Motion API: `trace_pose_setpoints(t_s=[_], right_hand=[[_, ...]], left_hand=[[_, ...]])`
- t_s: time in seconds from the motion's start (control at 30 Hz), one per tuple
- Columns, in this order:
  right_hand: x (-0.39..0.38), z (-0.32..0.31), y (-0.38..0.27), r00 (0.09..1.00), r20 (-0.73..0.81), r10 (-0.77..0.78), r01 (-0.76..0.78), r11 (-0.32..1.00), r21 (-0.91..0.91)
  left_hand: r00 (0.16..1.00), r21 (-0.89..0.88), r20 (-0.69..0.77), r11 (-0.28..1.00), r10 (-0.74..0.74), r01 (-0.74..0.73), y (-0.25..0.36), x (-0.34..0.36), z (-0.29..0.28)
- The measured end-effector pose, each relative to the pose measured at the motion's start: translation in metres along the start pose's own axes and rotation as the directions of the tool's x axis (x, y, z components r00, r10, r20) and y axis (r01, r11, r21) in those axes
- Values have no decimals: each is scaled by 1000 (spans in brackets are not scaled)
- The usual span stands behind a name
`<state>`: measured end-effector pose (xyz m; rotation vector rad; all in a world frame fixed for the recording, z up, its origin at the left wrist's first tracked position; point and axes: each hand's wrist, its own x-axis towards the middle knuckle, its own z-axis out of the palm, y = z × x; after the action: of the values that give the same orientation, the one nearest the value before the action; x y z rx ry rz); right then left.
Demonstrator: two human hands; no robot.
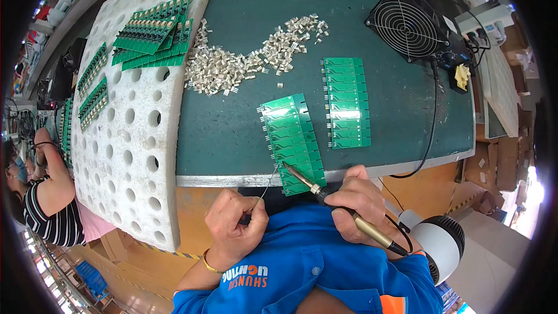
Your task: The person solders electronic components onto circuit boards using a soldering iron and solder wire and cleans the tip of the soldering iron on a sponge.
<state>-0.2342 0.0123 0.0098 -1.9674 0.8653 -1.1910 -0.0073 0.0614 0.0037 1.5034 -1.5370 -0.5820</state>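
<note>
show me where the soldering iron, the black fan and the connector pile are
Soldering iron (315, 189), head view: its metal collar
Black fan (408, 28), head view: its guard's centre
Connector pile (232, 68), head view: near its middle

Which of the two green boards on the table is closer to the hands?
The left circuit board, slanted under the soldering iron; the right circuit board lies farther up the table.
</note>
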Motion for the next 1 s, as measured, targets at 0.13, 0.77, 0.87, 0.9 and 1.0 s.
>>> trace_pose_setpoints(t_s=[0.13,0.77,0.87,0.9,1.0], right_hand=[[1,1,1,1000,3,10,-10,1000,3],[1,2,4,1000,20,3,-3,1000,12],[2,3,4,1000,17,5,-5,1000,14],[1,3,4,1000,11,3,-3,1000,14],[0,3,4,1000,5,2,-2,1000,14]], left_hand=[[1000,-1,12,1000,-5,5,1,1,1],[999,-14,13,999,-37,37,3,1,1],[999,-14,10,999,-38,38,3,2,3],[999,-18,14,999,-36,36,3,2,3],[1000,-26,19,999,-24,24,2,2,4]])
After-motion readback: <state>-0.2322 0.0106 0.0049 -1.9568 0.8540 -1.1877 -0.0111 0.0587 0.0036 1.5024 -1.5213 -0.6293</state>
